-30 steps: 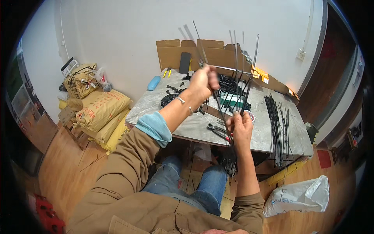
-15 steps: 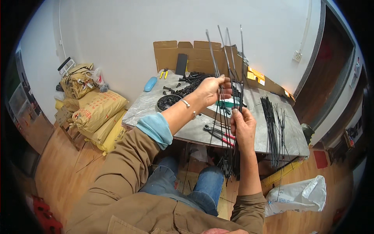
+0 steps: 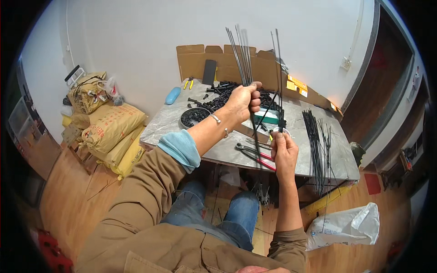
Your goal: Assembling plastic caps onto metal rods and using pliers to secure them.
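My left hand [image 3: 243, 102] is closed around a bundle of long thin black rods [image 3: 239, 54], which fan out above the fist and hang below it. Lower and to the right, my right hand [image 3: 285, 152] pinches a couple more thin black rods [image 3: 279, 73] that stand nearly upright. Both hands are raised over the front of the grey table [image 3: 214, 152]. Below them on the table lie red-handled pliers [image 3: 257, 156]. To the right rests a pile of the same kind of rods [image 3: 313, 150], with some ends past the table edge.
Black bolt-like parts [image 3: 223, 95] are heaped behind a round dish [image 3: 195, 117] of small black pieces. A blue case [image 3: 173, 95] and yellow-handled pliers [image 3: 188, 83] lie at the back left. Cardboard [image 3: 191, 61] stands behind. Stuffed sacks [image 3: 114, 125] are left; a white bag [image 3: 346, 225] lies right.
My hands have drawn apart slightly. The rods, earlier spread between both hands, are now split: most gathered in my left fist, a few in my right fingers.
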The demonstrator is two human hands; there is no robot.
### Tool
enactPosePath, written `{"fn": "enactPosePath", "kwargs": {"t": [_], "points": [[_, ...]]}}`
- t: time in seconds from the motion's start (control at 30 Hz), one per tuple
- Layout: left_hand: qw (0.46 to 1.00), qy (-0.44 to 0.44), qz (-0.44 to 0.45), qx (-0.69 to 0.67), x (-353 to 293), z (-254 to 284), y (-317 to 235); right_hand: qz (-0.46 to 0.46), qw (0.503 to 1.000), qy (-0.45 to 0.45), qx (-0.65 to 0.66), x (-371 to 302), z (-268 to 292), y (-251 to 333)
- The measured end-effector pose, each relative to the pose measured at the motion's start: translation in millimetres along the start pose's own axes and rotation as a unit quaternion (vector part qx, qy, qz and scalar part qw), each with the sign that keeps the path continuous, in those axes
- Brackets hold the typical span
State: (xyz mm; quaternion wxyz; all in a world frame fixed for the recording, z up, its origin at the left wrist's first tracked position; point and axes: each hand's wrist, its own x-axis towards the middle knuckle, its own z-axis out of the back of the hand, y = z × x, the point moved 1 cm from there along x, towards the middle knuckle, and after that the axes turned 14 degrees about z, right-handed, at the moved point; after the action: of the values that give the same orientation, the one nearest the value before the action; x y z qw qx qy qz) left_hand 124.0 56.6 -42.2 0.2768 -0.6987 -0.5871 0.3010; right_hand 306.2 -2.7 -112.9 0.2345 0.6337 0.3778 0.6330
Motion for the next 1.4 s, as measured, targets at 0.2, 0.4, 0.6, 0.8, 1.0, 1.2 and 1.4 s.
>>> {"fn": "enactPosePath", "kwargs": {"t": [0.2, 0.4, 0.6, 0.8, 1.0, 1.2, 1.4], "points": [[0.992, -0.037, 0.011, 0.124, -10, -11, 24, -0.051, 0.998, -0.015, 0.036, 13, 11, 3], [0.997, 0.002, 0.033, 0.072, -10, -24, 34, -0.005, 0.998, 0.059, -0.009, 2, -4, -4], [0.999, -0.027, -0.003, 0.021, -3, -19, 20, 0.050, 0.990, 0.000, -0.131, -4, 19, 0], [0.998, -0.027, -0.023, 0.061, -7, -6, 9, 0.080, 0.908, -0.040, -0.408, 39, 93, -34], [0.995, 0.000, 0.017, 0.102, -3, -2, 11, 0.015, 0.737, -0.020, -0.675, 88, 184, -99], [0.982, 0.090, 0.088, 0.142, -15, 16, 1, 0.148, 0.917, 0.179, -0.323, 100, 74, -73], [0.948, 0.192, 0.148, 0.205, -68, 29, 3, -0.021, 0.939, 0.343, 0.023, 82, -44, -30]]}}
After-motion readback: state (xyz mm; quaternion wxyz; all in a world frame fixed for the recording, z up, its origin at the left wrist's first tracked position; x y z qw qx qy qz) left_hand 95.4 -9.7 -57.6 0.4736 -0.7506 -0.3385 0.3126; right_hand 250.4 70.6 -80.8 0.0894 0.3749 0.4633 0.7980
